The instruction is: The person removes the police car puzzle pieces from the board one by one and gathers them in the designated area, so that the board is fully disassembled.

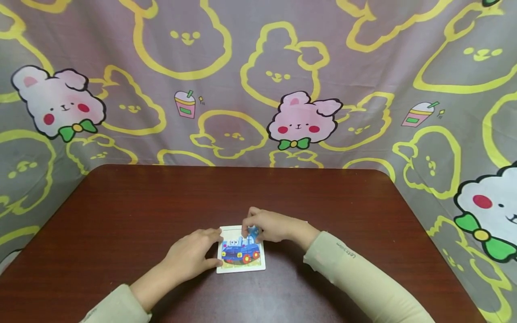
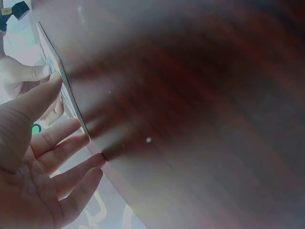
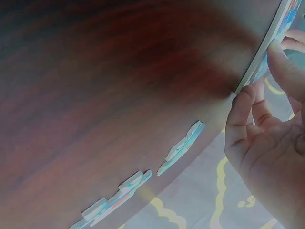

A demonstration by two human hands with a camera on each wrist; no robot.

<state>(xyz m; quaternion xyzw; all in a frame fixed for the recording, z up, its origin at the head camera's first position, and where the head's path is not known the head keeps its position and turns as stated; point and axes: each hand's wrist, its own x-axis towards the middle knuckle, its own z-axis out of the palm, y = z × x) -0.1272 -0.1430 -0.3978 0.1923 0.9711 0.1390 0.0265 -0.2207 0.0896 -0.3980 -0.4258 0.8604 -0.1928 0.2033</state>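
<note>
A jigsaw puzzle board [image 1: 241, 270] with a white border and a picture of a blue cartoon car lies on the table. At its left edge, my left hand [image 1: 191, 253] rests thumb and fingertips against the border, the fingers fairly straight in the left wrist view. My right hand [image 1: 271, 225] is over the board's upper right part and pinches a blue puzzle piece [image 1: 253, 233] between thumb and fingers. That piece is partly hidden by the fingers; whether it is seated in the board I cannot tell.
In the right wrist view, several loose puzzle pieces [image 3: 119, 198] lie on the table, one piece [image 3: 181, 149] apart from the others; the right hand and forearm mostly hide them in the head view. A patterned curtain [image 1: 226, 89] surrounds the brown table [image 1: 169, 197].
</note>
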